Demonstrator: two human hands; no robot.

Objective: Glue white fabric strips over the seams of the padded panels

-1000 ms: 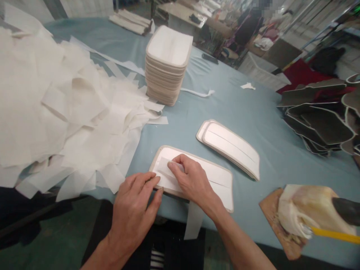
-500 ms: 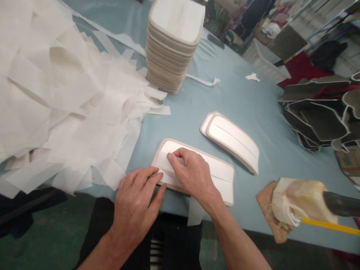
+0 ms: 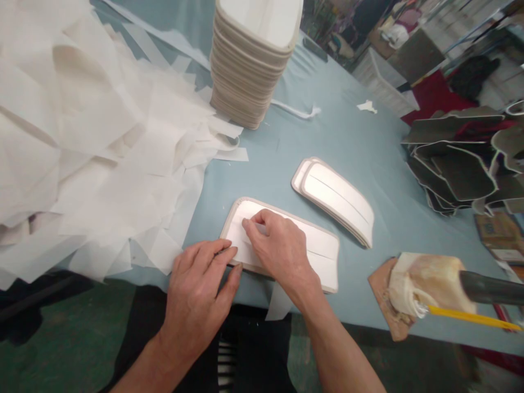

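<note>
A white, rounded panel with a beige bound edge lies at the table's front edge, a thin dark line along its face. My left hand rests its fingertips on the panel's near left corner, fingers loosely stretched and holding nothing. Above the panel's left half, my right hand is closed in a pinch on a thin, pale strip, of which little shows between thumb and forefinger. A translucent white strip hangs over the table edge below my right wrist; whether it is the same piece is hidden.
Loose white sheets are heaped at left. A tall stack of bound panels stands at the back. Several curved panels lie right of centre. Farther right are a brush-like tool with a black handle and dark, white-edged pieces.
The view has shifted slightly, so the table things sit a little higher. Both hands keep nearly the same place on the panel, and the right pinch stays closed.
</note>
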